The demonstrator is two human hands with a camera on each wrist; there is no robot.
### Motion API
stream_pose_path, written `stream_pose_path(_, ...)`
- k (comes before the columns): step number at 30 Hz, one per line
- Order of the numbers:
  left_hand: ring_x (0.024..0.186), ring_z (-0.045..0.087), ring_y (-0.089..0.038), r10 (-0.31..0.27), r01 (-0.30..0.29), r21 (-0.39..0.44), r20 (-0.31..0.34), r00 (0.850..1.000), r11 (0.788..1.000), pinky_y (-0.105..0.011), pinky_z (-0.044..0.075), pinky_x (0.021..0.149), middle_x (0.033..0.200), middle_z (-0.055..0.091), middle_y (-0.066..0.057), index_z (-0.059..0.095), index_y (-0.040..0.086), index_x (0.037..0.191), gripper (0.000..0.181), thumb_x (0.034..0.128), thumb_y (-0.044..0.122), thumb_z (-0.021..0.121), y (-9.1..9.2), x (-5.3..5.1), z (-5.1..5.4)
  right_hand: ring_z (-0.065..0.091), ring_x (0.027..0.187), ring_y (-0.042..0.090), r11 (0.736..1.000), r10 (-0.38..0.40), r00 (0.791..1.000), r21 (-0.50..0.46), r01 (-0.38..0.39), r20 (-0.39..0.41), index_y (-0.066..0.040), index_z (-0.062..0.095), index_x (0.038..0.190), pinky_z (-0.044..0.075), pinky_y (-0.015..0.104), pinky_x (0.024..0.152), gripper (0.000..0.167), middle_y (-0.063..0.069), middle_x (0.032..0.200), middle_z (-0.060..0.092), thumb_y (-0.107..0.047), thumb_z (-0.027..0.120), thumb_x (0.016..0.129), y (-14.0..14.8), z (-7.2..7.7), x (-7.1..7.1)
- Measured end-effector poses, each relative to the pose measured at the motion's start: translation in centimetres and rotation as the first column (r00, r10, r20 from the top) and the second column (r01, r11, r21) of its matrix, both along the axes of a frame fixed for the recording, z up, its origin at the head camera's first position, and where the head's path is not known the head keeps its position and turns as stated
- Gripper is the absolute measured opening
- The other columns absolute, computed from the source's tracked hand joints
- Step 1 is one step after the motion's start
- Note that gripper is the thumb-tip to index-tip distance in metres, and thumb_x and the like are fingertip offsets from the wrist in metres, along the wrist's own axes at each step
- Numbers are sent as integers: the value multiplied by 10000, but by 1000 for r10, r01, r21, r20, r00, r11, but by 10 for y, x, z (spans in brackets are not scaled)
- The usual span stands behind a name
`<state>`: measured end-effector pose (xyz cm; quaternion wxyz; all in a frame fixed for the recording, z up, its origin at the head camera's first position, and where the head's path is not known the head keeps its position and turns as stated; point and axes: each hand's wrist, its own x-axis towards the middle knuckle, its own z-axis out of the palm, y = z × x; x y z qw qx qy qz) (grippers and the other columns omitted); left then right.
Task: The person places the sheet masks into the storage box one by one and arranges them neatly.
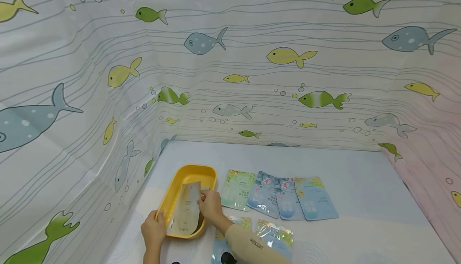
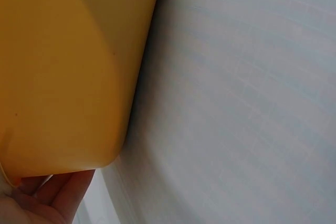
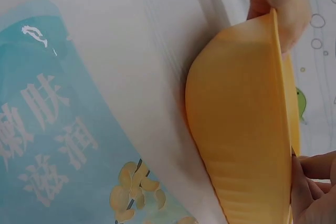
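Nearest, a sleeve (image 1: 250, 242) hid parts of two blue packs (image 1: 276, 238), at four o'clock from the one yellow tray (image 1: 172, 190). The left hand (image 1: 153, 232) gripped the tray's rim at eight o'clock. The right hand (image 1: 211, 207), at three o'clock, pinched one pale pack (image 1: 187, 208) in the tray. Beyond the blue ones, four bright packs (image 1: 288, 202) lay in a row. Farthest, at twelve o'clock, hung a fish cloth (image 1: 259, 88).

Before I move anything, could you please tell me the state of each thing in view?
Yellow bin: open-topped, gripped at its rim by the left hand.
Silvery packet: inside the bin, pinched at its edge by the right hand.
Green packet: lying flat.
Three blue packets: lying flat, overlapping.
Two nearer packets: partly hidden by the right sleeve.
Fish-print sheet: creased.
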<state>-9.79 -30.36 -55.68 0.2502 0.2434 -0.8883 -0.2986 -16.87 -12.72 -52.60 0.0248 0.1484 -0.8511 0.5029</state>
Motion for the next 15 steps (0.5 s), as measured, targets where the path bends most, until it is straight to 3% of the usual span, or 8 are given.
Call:
stream_pose_path(9,730,573,-526,1,-1,-8,-7,1000,1000,-582,413,668,867,628,-337,604,-148,948,198,887,34,554,0,0,0,580,612,86,998,16,1000,57,-15,-22,54,691,1023,456,174,521,250,58,701,650,43,687,774,-1,3,2)
stream_pose_path(15,737,573,-540,-7,6,-26,-46,999,1000,-588,410,675,854,629,-335,607,-149,929,192,875,29,559,0,-1,-2,642,651,128,998,13,997,64,-9,-73,42,707,957,475,179,540,198,67,718,673,54,681,760,-2,0,3)
